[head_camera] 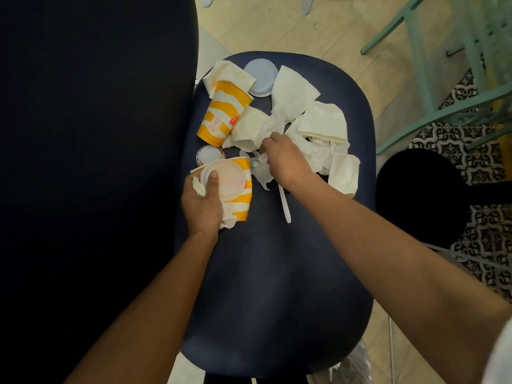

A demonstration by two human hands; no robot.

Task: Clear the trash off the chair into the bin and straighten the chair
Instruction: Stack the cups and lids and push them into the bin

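- From the head camera I look down on a dark blue chair point(277, 273) whose seat is littered at its far end with trash; the near half of the seat is bare.
- My left hand point(203, 203) is clamped on a flattened orange-and-white cup point(241, 195), a clear lid point(227, 180) under the thumb and a wad of tissue point(199, 187) in the fingers, at the seat's left edge.
- My right hand point(285, 159) is down on the pile of napkins point(310, 120) at the seat's middle, fingers pinched on a crumpled white piece point(261, 169).
- A second orange-and-white cup point(224, 115) lies on its side beyond the left hand, just beside the napkins.
- 1 round white lid point(261, 77) sits at the seat's far edge; a smaller lid point(209, 155) lies between the 2 cups.
- A white plastic stick point(285, 203) lies on the seat, near the right wrist.
- I cannot tell where the bin stands.
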